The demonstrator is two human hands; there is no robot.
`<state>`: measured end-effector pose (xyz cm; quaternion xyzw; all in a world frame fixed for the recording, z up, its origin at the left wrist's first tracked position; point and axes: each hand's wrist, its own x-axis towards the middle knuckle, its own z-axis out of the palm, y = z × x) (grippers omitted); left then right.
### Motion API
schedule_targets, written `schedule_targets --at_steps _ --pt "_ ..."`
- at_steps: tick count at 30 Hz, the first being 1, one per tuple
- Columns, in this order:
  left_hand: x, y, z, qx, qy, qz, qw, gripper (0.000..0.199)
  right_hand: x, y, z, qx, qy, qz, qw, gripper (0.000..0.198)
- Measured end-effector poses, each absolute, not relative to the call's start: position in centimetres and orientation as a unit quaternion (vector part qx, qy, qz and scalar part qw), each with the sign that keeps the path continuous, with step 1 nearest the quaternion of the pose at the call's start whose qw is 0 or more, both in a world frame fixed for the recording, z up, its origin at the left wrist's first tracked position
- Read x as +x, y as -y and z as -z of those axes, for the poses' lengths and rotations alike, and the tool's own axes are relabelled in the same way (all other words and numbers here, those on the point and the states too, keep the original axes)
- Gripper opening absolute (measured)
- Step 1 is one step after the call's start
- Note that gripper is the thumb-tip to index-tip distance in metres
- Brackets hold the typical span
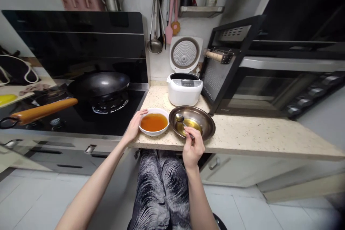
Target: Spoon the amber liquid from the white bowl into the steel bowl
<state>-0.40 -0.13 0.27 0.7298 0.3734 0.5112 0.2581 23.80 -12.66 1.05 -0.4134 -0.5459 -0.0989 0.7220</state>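
Bowl [154, 133], one, white, level on the bench [256, 133] near its front edge, holding a clear amber liquid [153, 122]. Basin [207, 124], one, metal, just right of the bowl, with a shallow pool of yellow liquid [198, 125]; I cannot tell whether the two rims touch. Spoon [179, 117], one, tilted over the basin, its head toward the left wall; I cannot tell whether it meets metal or liquid. Left hand [134, 125]: fingers outstretched along the bowl's left rim, touching it, not wrapped round. Right hand [194, 143]: fingers closed on the spoon's handle, above the basin's near side. Cooker [185, 95], one, white, behind the basin, lid [184, 54] raised. To its right I list an oven [264, 93], dark-fronted, on the bench. To the left, a stove [78, 126] bearing a black wok [101, 82], its wooden handle [45, 110] angled toward the front left. On the wall behind the cooker, hanging, I count among the utensils a ladle [155, 46] and a pink spatula [169, 33].
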Motion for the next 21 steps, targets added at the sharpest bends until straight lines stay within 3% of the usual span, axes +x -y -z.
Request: schedule_targets --at_steps 16,21 --pt "-0.7 -0.2 -0.1 0.734 -0.367 -0.509 0.261 0.044 26.0 13.0 -0.3 -0.359 0.687 0.15 0.614 0.045" --pt "-0.6 -0.3 0.1 0.73 -0.359 -0.516 0.269 0.044 26.0 13.0 -0.5 -0.367 0.686 0.165 0.606 0.044"
